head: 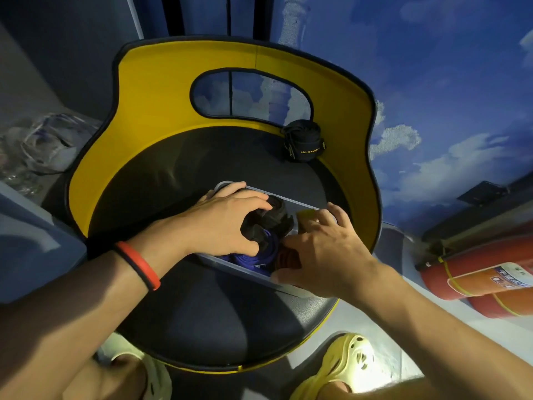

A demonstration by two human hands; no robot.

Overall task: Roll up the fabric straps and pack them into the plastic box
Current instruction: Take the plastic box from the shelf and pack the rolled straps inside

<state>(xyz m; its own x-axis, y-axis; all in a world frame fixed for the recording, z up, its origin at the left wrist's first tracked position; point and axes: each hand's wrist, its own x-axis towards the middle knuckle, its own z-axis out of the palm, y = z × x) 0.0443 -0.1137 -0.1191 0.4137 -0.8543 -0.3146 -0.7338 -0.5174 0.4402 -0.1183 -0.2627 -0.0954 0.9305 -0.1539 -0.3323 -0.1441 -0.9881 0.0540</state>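
Note:
A clear plastic box [239, 268] sits on the black seat of a round chair. Inside lie a rolled black strap [269, 219], a blue strap [253, 259] and an orange-brown roll [287, 259], with something yellow [306, 214] at the far end. My left hand [227, 220] reaches into the box and its fingers curl round the black roll. My right hand [320, 252] grips the box's right end, thumb on the near rim. Another rolled black strap [302, 141] with yellow lettering stands alone at the back of the seat.
The chair's yellow backrest [161, 96] curves round the seat behind the box. Red fire extinguishers [478, 281] lie on the floor at the right. Crumpled clear plastic bags [43, 145] sit at the left. My feet in pale yellow clogs [343, 368] stand below the seat.

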